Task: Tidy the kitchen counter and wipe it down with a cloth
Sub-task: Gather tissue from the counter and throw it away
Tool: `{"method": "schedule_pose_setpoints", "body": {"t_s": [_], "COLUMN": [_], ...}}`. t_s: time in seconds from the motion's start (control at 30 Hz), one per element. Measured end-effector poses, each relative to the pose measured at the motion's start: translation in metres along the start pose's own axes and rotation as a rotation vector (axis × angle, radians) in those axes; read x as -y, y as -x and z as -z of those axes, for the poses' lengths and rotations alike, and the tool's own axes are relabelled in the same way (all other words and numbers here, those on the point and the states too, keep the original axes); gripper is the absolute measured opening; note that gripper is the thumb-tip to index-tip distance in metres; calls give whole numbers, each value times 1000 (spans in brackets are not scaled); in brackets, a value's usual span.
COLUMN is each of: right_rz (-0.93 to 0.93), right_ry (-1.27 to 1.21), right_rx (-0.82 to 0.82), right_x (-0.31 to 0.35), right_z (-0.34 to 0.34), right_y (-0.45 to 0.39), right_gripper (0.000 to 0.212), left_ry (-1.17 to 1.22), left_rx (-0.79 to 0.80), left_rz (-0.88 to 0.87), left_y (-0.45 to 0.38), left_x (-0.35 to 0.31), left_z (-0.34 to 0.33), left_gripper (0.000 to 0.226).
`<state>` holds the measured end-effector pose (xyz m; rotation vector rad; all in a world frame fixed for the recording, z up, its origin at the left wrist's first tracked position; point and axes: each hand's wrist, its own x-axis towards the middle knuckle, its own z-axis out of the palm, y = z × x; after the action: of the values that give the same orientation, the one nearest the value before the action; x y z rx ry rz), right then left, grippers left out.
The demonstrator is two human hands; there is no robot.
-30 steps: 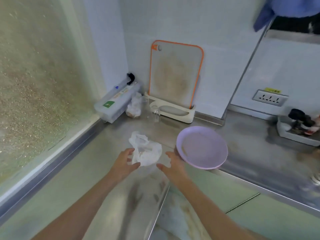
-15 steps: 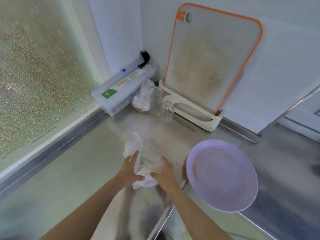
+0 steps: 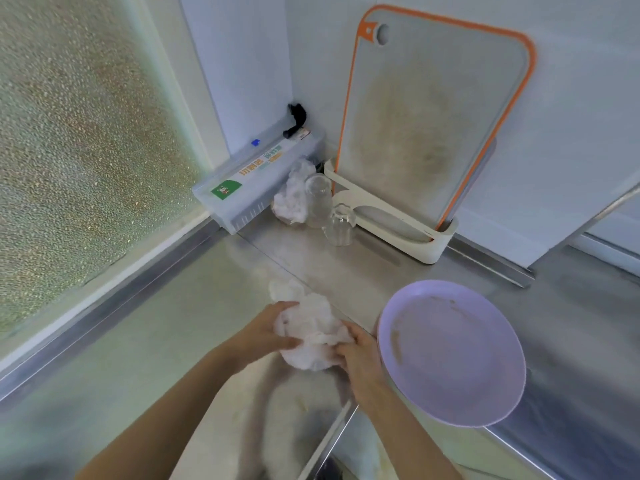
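Cloth point(image 3: 311, 332) is now gathered between both hands on the counter point(image 3: 156, 341), beside the plate point(image 3: 450, 351); a second ago it lay loose. Left hand point(image 3: 266, 336) and right hand point(image 3: 360, 358) grip it, so wiping can start.

Far corner things – a board, a box and two glasses

A big grey cutting board point(image 3: 426, 126) with an orange edge stands up in a white holder point(image 3: 398, 220) at the far side of the counter point(image 3: 346, 271), leaning on the white wall point(image 3: 581, 98). Left of it, a long see-through box point(image 3: 256, 181) with a green sticker lies along the corner, with a black clip point(image 3: 296, 119) at its far end. A scrunched white wad point(image 3: 294, 195) sits just beside the box. Two clear glasses – a tall one point(image 3: 318, 199) and a small one point(image 3: 341, 225) – stand close together in front of the holder. A bumpy glass window point(image 3: 76, 150) fills the left side.
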<state>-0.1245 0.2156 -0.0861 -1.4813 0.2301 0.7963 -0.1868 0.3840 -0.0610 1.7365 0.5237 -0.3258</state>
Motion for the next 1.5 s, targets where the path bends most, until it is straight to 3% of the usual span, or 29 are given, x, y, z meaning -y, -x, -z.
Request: {"method": "schedule_pose_setpoints", "body": {"t_s": [0.07,0.13,0.23,0.3,0.37,0.43,0.5,0.53,0.63,0.73,0.8,0.87,0.93,1.07,1.13,1.3,1.43,1.5], "right_rz": [100,179,260,282,285,279,290,311,418,338,293,326,343,264,268,252,180,80], "right_ry": [54,63,-40,-115,-150,-115,-52,-42,-40,128,206,207,170,110,62,-54,-207,-306], "right_rx": [-123,-179,-142,-73,3,51,-32,-130,-407,-271,-266,-383,-496,-905,-1016,-1285,-1458,-1542], "right_x": [10,17,20,16,10,-4,-18,-25,-39,-49,-62,-80,-105,-168,-205,-319,-422,-480], "right_z": [7,13,16,17,20,30,48,58,93,117,129,139,153,190,209,247,258,261], "right_y": [16,38,79,106,135,170,209,232,299,356,381,406,434,502,538,630,682,696], "right_gripper": [32,25,7,16,17,16,24,25,17,31,31,21,21,36,46,28,6,9], "left_ry": [-36,-108,-346,-567,-719,-850,-902,-899,-917,-908,-827,-721,-569,-179,-103,-245,-624,-712], "left_rx": [-67,-64,167,283,323,352,395,415,524,664,621,503,432,589,663,952,1130,1233], "left_rz": [-98,-167,-301,-429,-528,-646,-746,-764,-756,-762,-761,-719,-570,-153,10,133,-32,-178], "left_y": [9,21,46,62,75,88,103,112,149,196,228,257,288,356,393,483,542,564], "left_x": [-22,-44,-73,-80,-81,-78,-76,-75,-78,-88,-93,-93,-86,-61,-45,26,104,152], "left_z": [2,-2,-23,-42,-58,-71,-88,-98,-132,-176,-214,-254,-300,-400,-446,-547,-608,-633], "left_gripper": [49,40,77,91,80,51,31,32,44,47,45,41,33,20,13,20,26,29]}}
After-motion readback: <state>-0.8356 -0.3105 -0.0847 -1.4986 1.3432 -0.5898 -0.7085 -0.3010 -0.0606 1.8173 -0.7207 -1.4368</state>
